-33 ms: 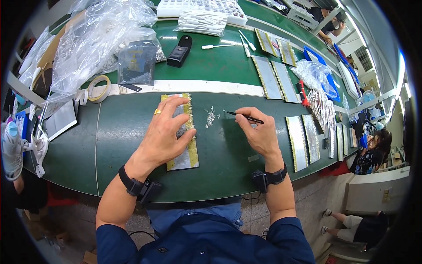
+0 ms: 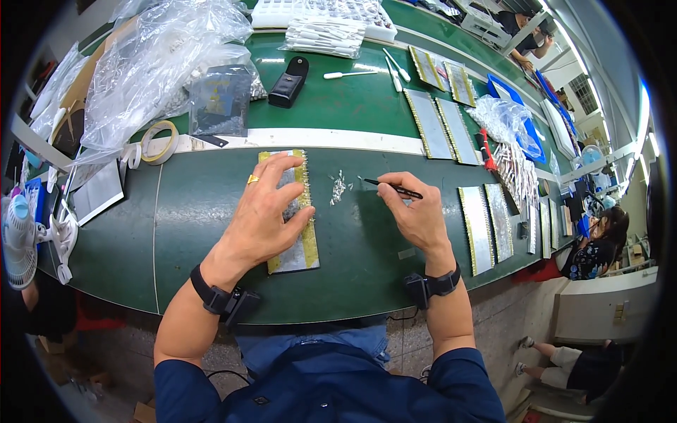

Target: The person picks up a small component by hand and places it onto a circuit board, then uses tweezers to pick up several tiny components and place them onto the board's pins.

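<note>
Green surface (image 2: 211, 233), two hands at work.
L hand (image 2: 264, 215) flat, fingers spread, pressing strip (image 2: 305, 243); R hand (image 2: 416, 211) pinching tweezers (image 2: 391, 187) near small silver bits (image 2: 338, 187).

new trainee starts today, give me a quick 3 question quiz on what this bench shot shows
1. True or false: the left hand lies flat on the strip.
2. What does the right hand hold? A) tape roll B) tweezers C) swab
3. Fill in: the small pile of silvery scraps lies on the green table between the strip and the ____ hand.

Key:
1. True. The palm and fingers press on the gold-edged strip.
2. B. Thin dark tweezers sit in a pinch grip, tip toward the scraps. The tape roll lies far left.
3. right
</note>
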{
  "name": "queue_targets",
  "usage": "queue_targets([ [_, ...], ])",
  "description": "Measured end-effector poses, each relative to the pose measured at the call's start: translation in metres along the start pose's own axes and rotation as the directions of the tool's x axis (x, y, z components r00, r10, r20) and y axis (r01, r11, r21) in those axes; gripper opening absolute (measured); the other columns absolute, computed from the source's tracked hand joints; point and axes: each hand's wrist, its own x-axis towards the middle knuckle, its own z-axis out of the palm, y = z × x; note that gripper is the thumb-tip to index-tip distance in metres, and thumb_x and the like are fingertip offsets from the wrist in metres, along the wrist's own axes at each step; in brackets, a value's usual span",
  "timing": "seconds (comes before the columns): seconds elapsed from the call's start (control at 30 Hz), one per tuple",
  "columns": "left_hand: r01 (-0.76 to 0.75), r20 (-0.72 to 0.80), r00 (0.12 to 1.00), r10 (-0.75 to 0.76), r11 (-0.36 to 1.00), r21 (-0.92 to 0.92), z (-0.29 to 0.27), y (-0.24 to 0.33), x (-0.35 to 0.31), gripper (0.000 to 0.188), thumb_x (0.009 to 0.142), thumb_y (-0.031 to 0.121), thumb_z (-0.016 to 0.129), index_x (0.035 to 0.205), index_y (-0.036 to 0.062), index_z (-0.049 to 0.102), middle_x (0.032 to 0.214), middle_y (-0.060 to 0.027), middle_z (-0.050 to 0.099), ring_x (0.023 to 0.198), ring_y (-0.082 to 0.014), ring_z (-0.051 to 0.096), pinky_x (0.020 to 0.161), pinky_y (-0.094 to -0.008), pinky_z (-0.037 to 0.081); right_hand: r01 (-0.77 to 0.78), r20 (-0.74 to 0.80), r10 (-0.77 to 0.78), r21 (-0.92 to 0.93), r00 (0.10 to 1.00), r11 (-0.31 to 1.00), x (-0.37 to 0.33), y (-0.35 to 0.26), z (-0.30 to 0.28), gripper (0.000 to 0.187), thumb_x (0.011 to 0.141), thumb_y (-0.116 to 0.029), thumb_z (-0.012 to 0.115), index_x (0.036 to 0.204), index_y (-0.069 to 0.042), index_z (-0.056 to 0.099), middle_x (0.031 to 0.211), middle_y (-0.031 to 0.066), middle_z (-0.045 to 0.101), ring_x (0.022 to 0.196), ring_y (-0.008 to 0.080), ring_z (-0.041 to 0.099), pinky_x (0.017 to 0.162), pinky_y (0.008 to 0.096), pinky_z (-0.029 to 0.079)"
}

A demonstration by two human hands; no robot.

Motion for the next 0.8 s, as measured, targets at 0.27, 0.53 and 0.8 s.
queue_targets([
  [0.27,0.036,-0.031,0.999,-0.035,0.999,0.040,0.003,-0.005,-0.004,0.025,0.086,0.012,0.087,0.101,-0.0027,0.073,0.148,-0.0243,0.060,0.145,-0.0491,0.053,0.117,-0.0561,0.049,0.288,0.180,-0.285,0.007,0.941,0.957,-0.010,-0.015,0.006,0.017,0.098,-0.002,0.082,0.114,0.001,0.080,0.097,0.0107,0.080,0.088,0.0197,0.078,0.081,0.0325,0.062],
  [0.53,0.018,-0.036,0.999,-0.017,1.000,0.021,-0.002,-0.006,-0.001,0.029,0.085,0.012,0.088,0.108,-0.0008,0.075,0.151,-0.0238,0.059,0.149,-0.0498,0.050,0.120,-0.0570,0.047,0.607,0.400,-0.582,0.078,0.708,0.791,-0.025,-0.027,0.017,0.032,0.087,0.005,0.082,0.118,-0.002,0.077,0.106,0.0112,0.079,0.097,0.0311,0.075,0.084,0.0410,0.062],
  [0.8,0.016,0.005,1.000,-0.017,0.998,0.056,-0.002,-0.004,-0.001,0.034,0.082,0.013,0.091,0.110,-0.0003,0.076,0.154,-0.0237,0.057,0.152,-0.0499,0.047,0.122,-0.0572,0.046,0.688,0.416,-0.633,0.023,0.653,0.725,-0.026,-0.027,0.020,0.032,0.087,0.003,0.082,0.117,-0.001,0.076,0.102,0.0123,0.077,0.090,0.0315,0.075,0.081,0.0423,0.060],
])
